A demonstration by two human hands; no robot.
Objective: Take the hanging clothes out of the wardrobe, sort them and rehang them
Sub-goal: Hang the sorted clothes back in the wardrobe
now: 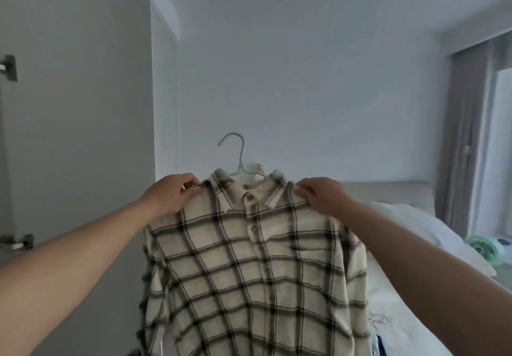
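A cream shirt with dark plaid lines hangs in front of me on a pale blue hanger, whose hook sticks up above the collar. My left hand pinches the shirt's left shoulder beside the collar. My right hand grips the right shoulder. The shirt is buttoned and faces me, held up in the air between both arms. Its lower part runs out of the bottom of the frame.
An open grey wardrobe door with metal hinges stands at the left. A bed with white bedding lies at the right, with some clothes on it near the bottom. Grey curtains and a green fan are at the far right.
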